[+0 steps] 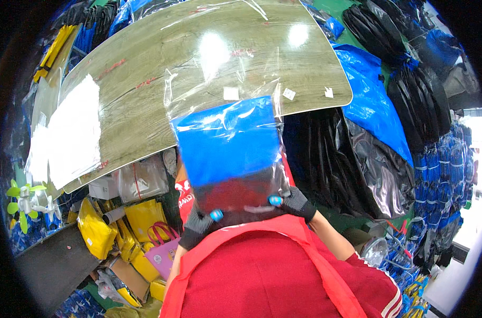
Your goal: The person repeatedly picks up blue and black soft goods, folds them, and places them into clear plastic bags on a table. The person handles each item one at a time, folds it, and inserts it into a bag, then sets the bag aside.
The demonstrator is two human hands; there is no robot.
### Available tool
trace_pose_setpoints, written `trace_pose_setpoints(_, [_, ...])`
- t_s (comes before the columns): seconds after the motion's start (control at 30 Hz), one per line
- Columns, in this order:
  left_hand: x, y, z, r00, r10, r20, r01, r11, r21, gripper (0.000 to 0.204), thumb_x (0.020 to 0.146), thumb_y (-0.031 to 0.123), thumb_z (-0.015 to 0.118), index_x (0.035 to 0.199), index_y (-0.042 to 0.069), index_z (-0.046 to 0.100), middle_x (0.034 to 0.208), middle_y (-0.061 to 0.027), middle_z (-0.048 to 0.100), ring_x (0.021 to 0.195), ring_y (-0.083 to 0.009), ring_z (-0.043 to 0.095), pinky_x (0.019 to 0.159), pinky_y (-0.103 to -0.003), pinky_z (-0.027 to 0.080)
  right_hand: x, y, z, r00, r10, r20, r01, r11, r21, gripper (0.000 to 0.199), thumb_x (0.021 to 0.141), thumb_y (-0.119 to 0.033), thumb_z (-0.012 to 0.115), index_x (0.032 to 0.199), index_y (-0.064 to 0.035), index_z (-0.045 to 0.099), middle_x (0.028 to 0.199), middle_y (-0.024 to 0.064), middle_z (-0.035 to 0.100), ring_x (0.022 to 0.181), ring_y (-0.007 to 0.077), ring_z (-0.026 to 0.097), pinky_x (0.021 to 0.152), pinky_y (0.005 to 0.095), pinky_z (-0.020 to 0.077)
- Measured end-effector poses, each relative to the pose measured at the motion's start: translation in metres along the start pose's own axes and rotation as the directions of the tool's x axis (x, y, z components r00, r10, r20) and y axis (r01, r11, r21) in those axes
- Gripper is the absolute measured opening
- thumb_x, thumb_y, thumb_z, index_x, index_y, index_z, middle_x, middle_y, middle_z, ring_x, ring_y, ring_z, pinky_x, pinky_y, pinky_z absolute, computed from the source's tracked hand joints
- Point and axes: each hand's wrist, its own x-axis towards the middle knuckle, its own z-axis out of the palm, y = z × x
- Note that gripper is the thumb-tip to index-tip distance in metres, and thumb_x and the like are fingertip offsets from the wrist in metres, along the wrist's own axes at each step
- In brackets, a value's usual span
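Note:
A clear plastic bag [172, 98] with a folded blue and black item [230, 140] inside is in front of my body, its far end over the table's near edge. My left hand [200, 225], in a dark grey glove with a blue thumb tip, grips the bag's near left corner. At the near right corner my right hand [298, 204], gloved alike, also grips the bag. Both thumbs lie on top; the other fingers are hidden beneath. The item's near part is dark and the bag shines there.
The wood-patterned table [140, 114] carries white sheets [74, 132] at left and small white labels [231, 94]. Black and blue sheeting [373, 90] hangs at right. Yellow packages [95, 230], a pink bag [164, 257] and a green-bladed fan [23, 204] are at lower left.

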Motion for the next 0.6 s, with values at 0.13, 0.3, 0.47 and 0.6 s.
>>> trace_pose_setpoints(0.13, [0.008,0.047,-0.041,0.985,-0.068,0.159,0.035,0.978,0.205,0.06,0.089,0.033,0.066,0.136,0.003,0.046,0.123,-0.0089,0.06,0.111,-0.0188,0.054,0.099,-0.034,0.041,0.022,-0.022,-0.034,0.964,0.061,0.259,0.07,0.882,-0.466,0.059,0.086,-0.054,0.062,0.122,-0.0077,0.062,0.11,0.0135,0.068,0.097,0.0218,0.064,0.089,0.0339,0.0474])
trace_pose_setpoints(0.3, [0.077,0.098,-0.07,0.946,0.255,-0.2,-0.193,0.938,0.287,0.042,0.094,0.031,0.058,0.124,0.003,0.053,0.109,-0.0103,0.059,0.095,-0.0189,0.058,0.082,-0.034,0.048,0.082,-0.101,-0.042,0.877,-0.471,-0.088,0.476,0.835,0.276,0.049,0.088,-0.042,0.063,0.114,-0.0002,0.06,0.1,0.0062,0.065,0.087,0.0161,0.06,0.08,0.0317,0.05])
trace_pose_setpoints(0.47, [0.076,0.05,-0.024,0.943,0.209,-0.26,-0.232,0.971,-0.062,0.069,0.082,0.042,0.071,0.135,0.005,0.047,0.124,-0.0098,0.058,0.11,-0.0231,0.057,0.096,-0.037,0.045,0.049,-0.07,0.004,0.9,-0.396,-0.181,0.415,0.906,0.086,0.064,0.082,-0.038,0.071,0.13,-0.0021,0.048,0.117,0.011,0.061,0.107,0.0219,0.057,0.095,0.0377,0.0448])
trace_pose_setpoints(0.6, [0.023,-0.002,-0.007,0.981,0.137,-0.14,-0.173,0.943,-0.283,0.075,0.079,0.046,0.071,0.136,0.005,0.045,0.125,-0.0105,0.057,0.114,-0.0257,0.055,0.1,-0.038,0.043,0.003,-0.025,0.014,0.96,-0.275,0.047,0.271,0.959,0.08,0.107,0.077,-0.045,0.075,0.151,-0.0018,0.01,0.157,0.0148,0.015,0.145,0.0252,0.014,0.117,0.0381,0.0147])
